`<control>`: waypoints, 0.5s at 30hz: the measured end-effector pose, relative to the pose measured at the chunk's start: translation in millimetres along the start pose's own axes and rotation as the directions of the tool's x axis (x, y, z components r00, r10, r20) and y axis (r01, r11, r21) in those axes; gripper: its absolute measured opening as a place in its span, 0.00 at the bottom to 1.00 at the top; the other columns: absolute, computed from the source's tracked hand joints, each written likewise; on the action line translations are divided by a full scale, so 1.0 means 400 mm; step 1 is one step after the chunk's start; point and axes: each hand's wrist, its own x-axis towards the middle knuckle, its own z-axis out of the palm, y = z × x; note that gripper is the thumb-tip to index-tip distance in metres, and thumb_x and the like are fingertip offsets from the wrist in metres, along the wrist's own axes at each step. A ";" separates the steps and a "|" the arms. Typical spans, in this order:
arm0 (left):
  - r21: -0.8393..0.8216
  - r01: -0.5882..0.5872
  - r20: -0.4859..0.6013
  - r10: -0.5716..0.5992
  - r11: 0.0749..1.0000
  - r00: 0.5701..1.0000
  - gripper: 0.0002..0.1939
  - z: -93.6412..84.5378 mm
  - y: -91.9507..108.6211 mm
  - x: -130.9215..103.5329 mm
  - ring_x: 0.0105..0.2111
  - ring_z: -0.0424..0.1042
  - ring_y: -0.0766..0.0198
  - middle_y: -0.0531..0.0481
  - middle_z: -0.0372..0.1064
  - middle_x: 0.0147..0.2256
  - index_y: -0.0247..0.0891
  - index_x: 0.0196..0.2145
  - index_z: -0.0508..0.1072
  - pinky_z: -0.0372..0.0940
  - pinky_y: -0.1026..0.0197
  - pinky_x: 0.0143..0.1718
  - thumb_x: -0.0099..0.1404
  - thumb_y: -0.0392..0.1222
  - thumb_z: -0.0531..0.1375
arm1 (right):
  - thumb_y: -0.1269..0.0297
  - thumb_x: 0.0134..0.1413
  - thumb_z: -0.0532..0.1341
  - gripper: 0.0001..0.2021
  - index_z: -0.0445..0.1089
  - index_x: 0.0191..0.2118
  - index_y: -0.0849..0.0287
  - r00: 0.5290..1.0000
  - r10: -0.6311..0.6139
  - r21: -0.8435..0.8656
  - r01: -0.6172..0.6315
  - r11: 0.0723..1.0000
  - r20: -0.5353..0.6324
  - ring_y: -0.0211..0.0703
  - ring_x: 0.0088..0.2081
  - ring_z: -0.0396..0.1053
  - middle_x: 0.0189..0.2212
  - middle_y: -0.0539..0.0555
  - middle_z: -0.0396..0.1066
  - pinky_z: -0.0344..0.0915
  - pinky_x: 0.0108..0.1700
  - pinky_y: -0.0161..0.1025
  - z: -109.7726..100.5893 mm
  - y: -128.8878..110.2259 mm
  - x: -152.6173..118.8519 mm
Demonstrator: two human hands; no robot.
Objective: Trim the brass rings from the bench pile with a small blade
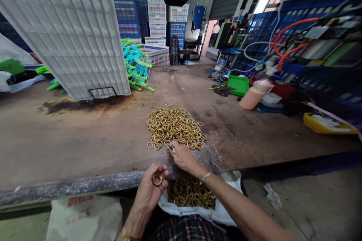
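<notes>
A heap of brass-coloured rings [172, 124] lies on the brown worktable [113, 147]. My left hand [151, 186] is palm up in front of the table edge, its fingers curled round a single ring [157, 179]. At the near side of the heap, my right hand [182, 154] has its fingers closed on a small tool with a pale part [172, 149], whose tip is beside a ring. What kind of tool it is I cannot make out. Below the table edge, an open white sack [226, 211] holds many more rings [195, 194], partly under my right forearm.
A white ribbed panel [85, 37] stands at the left, with green and turquoise plastic pieces [138, 66] behind it. To the right are a pink bottle [253, 96], a green tray [238, 85] and a yellow tray [328, 126]. A printed bag [85, 218] sits below the table.
</notes>
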 end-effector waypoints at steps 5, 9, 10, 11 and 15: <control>0.259 -0.201 0.041 0.198 0.945 0.979 0.16 0.017 -0.012 0.012 0.17 0.62 0.73 0.56 0.65 0.22 0.38 0.35 0.65 0.52 0.72 0.13 0.50 0.46 0.64 | 0.63 0.58 0.48 0.09 0.61 0.29 0.59 0.994 -0.105 0.403 0.084 0.911 0.030 0.34 0.26 0.58 0.22 0.46 0.61 0.53 0.30 0.31 -0.041 0.008 -0.072; 0.465 -0.216 0.109 0.186 0.859 0.976 0.18 0.024 -0.024 0.015 0.14 0.55 0.75 0.59 0.60 0.18 0.37 0.36 0.66 0.47 0.73 0.12 0.52 0.51 0.61 | 0.61 0.57 0.49 0.10 0.60 0.29 0.59 0.984 -0.117 0.566 0.021 0.824 0.133 0.33 0.25 0.57 0.20 0.45 0.60 0.53 0.29 0.31 -0.047 0.005 -0.110; 0.494 -0.208 0.120 0.171 0.844 0.978 0.17 0.024 -0.027 0.015 0.13 0.53 0.76 0.59 0.59 0.18 0.36 0.34 0.67 0.46 0.73 0.12 0.52 0.52 0.60 | 0.61 0.57 0.50 0.10 0.60 0.29 0.59 0.983 -0.106 0.599 -0.003 0.801 0.148 0.33 0.24 0.57 0.20 0.45 0.60 0.53 0.28 0.31 -0.044 0.004 -0.114; 0.512 -0.204 0.127 0.162 0.835 0.979 0.16 0.023 -0.029 0.015 0.13 0.52 0.76 0.60 0.58 0.17 0.36 0.32 0.66 0.45 0.73 0.12 0.52 0.52 0.60 | 0.61 0.56 0.51 0.09 0.60 0.29 0.59 0.983 -0.088 0.633 -0.034 0.773 0.160 0.33 0.24 0.57 0.20 0.45 0.60 0.54 0.28 0.30 -0.039 0.002 -0.118; 0.549 -0.231 0.124 0.194 0.804 0.973 0.16 0.021 -0.031 0.011 0.13 0.51 0.77 0.61 0.56 0.16 0.36 0.28 0.66 0.45 0.72 0.13 0.52 0.53 0.60 | 0.61 0.55 0.51 0.09 0.59 0.27 0.59 0.983 0.001 0.733 -0.136 0.667 0.182 0.31 0.21 0.55 0.18 0.44 0.60 0.53 0.26 0.30 -0.020 -0.009 -0.117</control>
